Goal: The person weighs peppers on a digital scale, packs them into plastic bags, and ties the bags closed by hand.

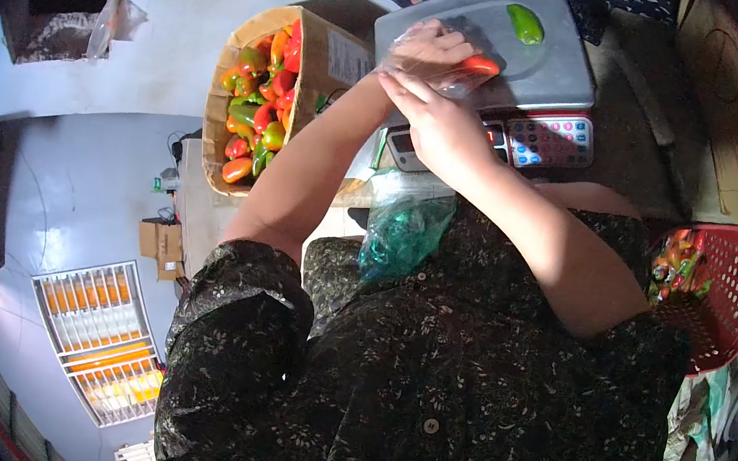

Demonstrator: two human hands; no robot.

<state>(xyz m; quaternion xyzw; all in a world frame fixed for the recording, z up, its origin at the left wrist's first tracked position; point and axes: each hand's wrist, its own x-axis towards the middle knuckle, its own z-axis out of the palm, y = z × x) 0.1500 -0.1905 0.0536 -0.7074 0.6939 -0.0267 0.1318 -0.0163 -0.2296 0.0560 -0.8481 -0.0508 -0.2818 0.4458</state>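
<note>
Showing me one left hand [433, 48] inside one clear bag [458, 87], beside one red pepper [482, 65], one right hand [434, 118] touching that bag, both grips I cannot tell, one green pepper [526, 25], one scale [554, 80]

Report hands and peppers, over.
Left hand at red pepper, clear plastic around hand. Right hand at left wrist. Green pepper on scale, clear of hands.
</note>
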